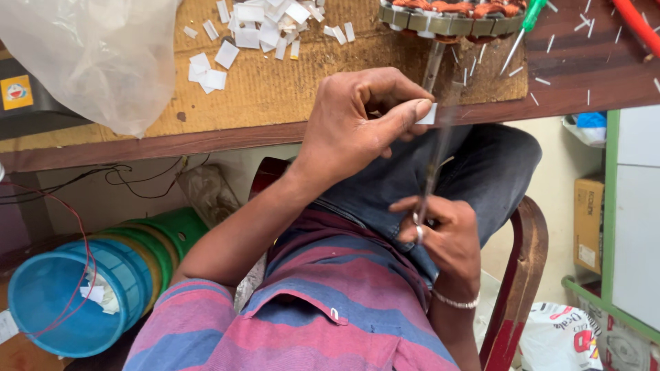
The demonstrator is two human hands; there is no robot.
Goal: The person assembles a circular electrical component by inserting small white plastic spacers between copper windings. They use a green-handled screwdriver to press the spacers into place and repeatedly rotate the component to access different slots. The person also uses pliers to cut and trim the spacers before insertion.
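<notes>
Evidently trimming: the left hand point(357, 127) pinches a small white paper slip point(427, 114) at the tabletop point(206, 141) near edge, while the right hand point(440, 237), fingers closed through the scissors point(433, 165) handles, needs blades meeting it squarely.

Tight room at the surface edge

I see open lap space mid-frame; above it, the surface point(275, 89) is crowded: plastic bag point(96, 55) upper left, paper scraps point(261, 27) top centre, wound stator point(454, 17) and screwdriver point(526, 24) upper right.
</notes>
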